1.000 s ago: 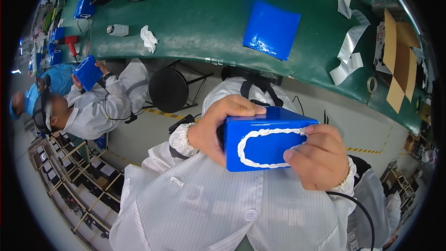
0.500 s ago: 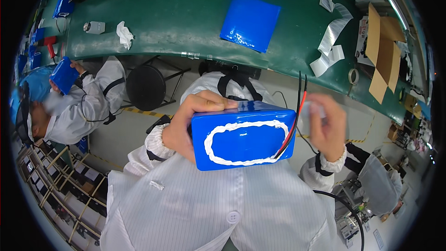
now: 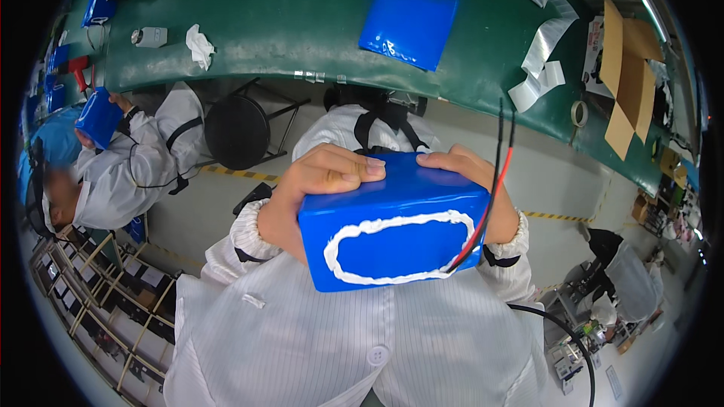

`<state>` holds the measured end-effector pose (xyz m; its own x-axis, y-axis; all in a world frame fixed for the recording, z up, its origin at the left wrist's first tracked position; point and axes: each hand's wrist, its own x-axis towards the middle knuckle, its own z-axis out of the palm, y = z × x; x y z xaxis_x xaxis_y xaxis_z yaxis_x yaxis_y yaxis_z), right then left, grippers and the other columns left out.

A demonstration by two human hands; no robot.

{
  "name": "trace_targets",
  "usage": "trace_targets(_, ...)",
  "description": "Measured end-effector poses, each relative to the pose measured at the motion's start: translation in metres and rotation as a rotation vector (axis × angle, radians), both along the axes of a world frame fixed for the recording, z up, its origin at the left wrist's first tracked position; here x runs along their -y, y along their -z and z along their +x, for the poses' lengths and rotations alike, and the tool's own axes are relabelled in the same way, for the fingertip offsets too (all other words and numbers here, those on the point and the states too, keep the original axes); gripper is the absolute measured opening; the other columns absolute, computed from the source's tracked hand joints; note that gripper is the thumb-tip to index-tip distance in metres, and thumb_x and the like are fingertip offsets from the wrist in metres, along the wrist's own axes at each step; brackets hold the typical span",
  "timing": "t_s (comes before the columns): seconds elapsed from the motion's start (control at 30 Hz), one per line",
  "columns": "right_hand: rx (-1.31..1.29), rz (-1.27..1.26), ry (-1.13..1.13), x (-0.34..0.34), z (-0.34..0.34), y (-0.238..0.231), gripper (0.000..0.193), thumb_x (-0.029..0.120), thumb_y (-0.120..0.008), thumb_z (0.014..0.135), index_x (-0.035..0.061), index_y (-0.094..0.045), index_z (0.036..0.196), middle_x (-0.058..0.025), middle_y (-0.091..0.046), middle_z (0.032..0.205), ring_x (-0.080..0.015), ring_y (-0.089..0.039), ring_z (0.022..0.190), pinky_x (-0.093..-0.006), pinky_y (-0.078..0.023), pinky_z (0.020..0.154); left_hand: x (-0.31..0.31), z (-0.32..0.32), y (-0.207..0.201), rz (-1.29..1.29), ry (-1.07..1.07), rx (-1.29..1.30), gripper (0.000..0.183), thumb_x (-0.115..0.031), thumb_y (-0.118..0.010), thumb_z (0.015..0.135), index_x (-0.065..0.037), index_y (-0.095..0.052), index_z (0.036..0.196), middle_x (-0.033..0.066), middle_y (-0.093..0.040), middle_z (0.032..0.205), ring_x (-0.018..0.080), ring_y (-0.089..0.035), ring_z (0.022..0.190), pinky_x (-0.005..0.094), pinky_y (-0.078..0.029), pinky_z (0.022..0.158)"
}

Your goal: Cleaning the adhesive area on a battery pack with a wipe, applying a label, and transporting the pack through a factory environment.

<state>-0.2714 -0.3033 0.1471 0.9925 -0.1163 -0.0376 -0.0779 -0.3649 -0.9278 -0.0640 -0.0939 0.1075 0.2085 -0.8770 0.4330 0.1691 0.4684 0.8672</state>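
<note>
Two-handed grip on a glossy blue rectangular block (image 3: 392,249)

The left hand (image 3: 305,185) and right hand (image 3: 473,169) clasp its opposite ends before a white striped coat (image 3: 294,347). A white paste-like oval (image 3: 407,221) and red-and-black wires (image 3: 489,212) show on its near face.

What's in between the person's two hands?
A blue block with a white ring on its front; left hand and right hand both touch it, in the head view.

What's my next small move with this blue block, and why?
Perhaps tilt the blue block slightly to check its white bead: the red and black wires hide part of that bead, and your left hand and right hand hold the block.
</note>
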Motion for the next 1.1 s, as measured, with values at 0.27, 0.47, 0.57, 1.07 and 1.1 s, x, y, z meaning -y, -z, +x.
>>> trace_targets(0.27,0.017,-0.033,0.016,0.0,0.002,-0.007,0.082,0.039,-0.09,0.065,0.0089,-0.059,0.135,-0.0083,-0.053,0.085,-0.0226,-0.056,0.073,-0.0346,-0.045,0.065,0.0,0.004,-0.033,0.061,-0.121,0.438,0.08,-0.039,-0.089,0.071,-0.011,-0.054,0.137,0.0154,-0.066,0.129,0.035,-0.067,0.116,0.0406,-0.048,0.083)
trace_targets(0.47,0.032,-0.106,0.058,-0.009,0.005,-0.003,0.075,0.038,-0.087,0.069,0.0074,-0.061,0.132,-0.006,-0.049,0.079,-0.0213,-0.055,0.064,-0.0328,-0.044,0.059,0.001,0.009,-0.026,-0.017,-0.178,0.434,0.076,-0.039,-0.088,0.071,-0.009,-0.056,0.134,0.0143,-0.068,0.127,0.0347,-0.068,0.115,0.0388,-0.048,0.08)
trace_targets(0.57,0.062,-0.054,0.041,-0.001,0.015,-0.009,0.075,0.039,-0.087,0.067,0.0048,-0.062,0.129,-0.0089,-0.055,0.08,-0.0248,-0.058,0.066,-0.0353,-0.044,0.06,-0.001,0.01,-0.014,-0.032,-0.162,0.386,0.076,-0.04,-0.088,0.074,-0.005,-0.055,0.133,0.0184,-0.066,0.126,0.0357,-0.066,0.117,0.0411,-0.051,0.085)
trace_targets(1.07,0.055,-0.363,0.137,-0.035,0.068,-0.059,0.076,0.056,-0.092,0.048,0.0024,-0.066,0.094,-0.0095,-0.063,0.077,-0.0297,-0.063,0.065,-0.0399,-0.047,0.062,0.008,0.004,0.028,-0.164,-0.073,-0.808,0.095,-0.047,-0.091,0.058,0.008,-0.048,0.122,0.0254,-0.062,0.113,0.0322,-0.065,0.11,0.0396,-0.055,0.094)
trace_targets(1.1,0.032,-0.379,0.119,-0.034,0.072,-0.056,0.076,0.056,-0.092,0.048,0.0024,-0.066,0.094,-0.0095,-0.063,0.077,-0.0297,-0.063,0.065,-0.0399,-0.047,0.062,0.009,0.008,0.026,-0.196,-0.127,-0.703,0.095,-0.048,-0.091,0.059,0.009,-0.048,0.122,0.026,-0.062,0.114,0.0312,-0.065,0.109,0.0386,-0.055,0.094)
